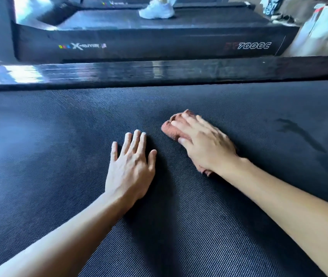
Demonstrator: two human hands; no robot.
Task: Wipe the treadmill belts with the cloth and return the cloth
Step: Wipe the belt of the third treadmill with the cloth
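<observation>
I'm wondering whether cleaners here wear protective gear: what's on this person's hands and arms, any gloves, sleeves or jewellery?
Nothing that shows. The left hand and right hand are ungloved, with no rings visible. The left forearm and right forearm are bare to the frame's edge: no sleeves, watch or bracelets.

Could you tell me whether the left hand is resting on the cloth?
No, the left hand lies flat on the bare treadmill belt, while the brown cloth sits under the right hand.
</observation>
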